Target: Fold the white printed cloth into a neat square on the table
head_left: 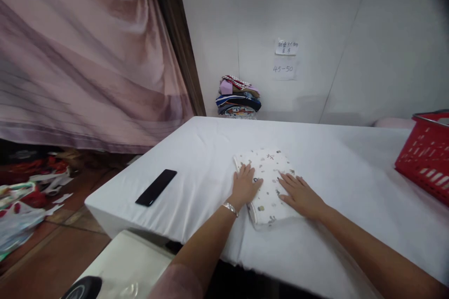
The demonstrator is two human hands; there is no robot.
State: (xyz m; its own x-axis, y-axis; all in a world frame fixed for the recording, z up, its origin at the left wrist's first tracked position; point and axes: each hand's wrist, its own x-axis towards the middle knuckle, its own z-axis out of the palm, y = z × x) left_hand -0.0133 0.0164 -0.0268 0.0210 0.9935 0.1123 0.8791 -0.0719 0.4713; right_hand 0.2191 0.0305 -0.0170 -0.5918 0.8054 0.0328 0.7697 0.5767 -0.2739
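Observation:
A folded white cloth [268,196] with a small printed pattern lies on the white-covered table [203,149]. My left hand [244,186] rests flat on its left side, fingers spread, with a bracelet [230,209] on that wrist. On the cloth's right side my right hand [300,195] also lies flat, fingers stretched out. Both palms press on the top of the cloth, and neither hand grips it. The folded edges show at the near left corner.
A black phone [156,188] lies on the table's left part. The red basket [426,156] stands at the right edge. Behind the table is a stack of folded clothes [239,98] against the wall. A pink curtain [87,51] hangs at the left, above plastic bags [23,219] on the floor.

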